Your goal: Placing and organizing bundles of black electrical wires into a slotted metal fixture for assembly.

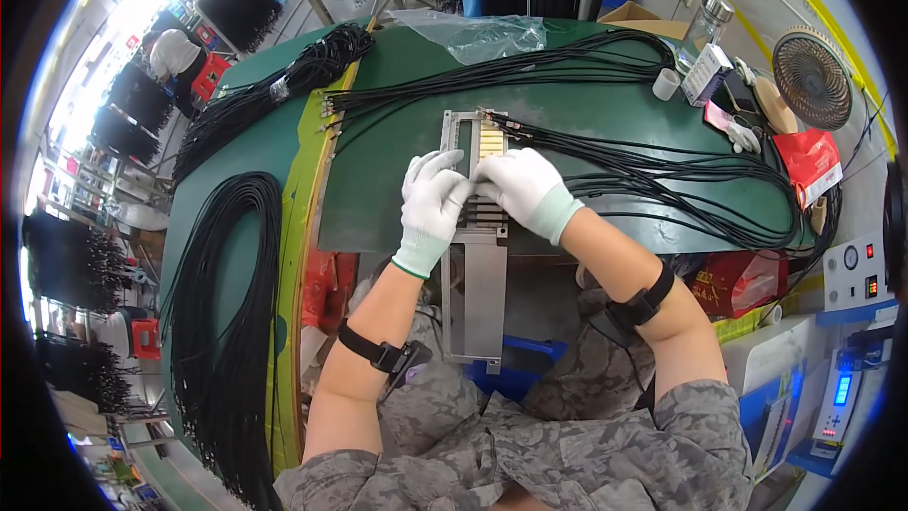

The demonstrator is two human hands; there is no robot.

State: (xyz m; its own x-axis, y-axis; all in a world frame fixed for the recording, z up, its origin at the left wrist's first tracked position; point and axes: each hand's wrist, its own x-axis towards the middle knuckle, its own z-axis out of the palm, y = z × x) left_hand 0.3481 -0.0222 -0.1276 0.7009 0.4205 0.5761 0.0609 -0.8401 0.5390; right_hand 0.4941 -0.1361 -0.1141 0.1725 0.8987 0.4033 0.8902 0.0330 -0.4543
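A long metal fixture [485, 295] with a row of slots lies across the table's front edge, its lower part jutting out over my lap. Pale yellow pieces [492, 142] line its upper slots. Black cables [643, 161] run in from the right, some ending at the fixture's top and others passing under my right hand. My left hand [433, 201], in a white glove, bends its fingers in a pinch over the fixture's middle. Beside it my right hand [523, 187], also gloved, has its fingers closed at the slots. Whatever lies between the fingertips of either hand is hidden.
Another cable bundle [511, 71] stretches across the back of the green table [388, 170]. More black bundles [227, 274] lie left of a yellow-green strip [295, 274]. A clear plastic bag [482, 35], a fan [811, 78], a white roll [666, 84] and a glass bottle [707, 21] are farther back.
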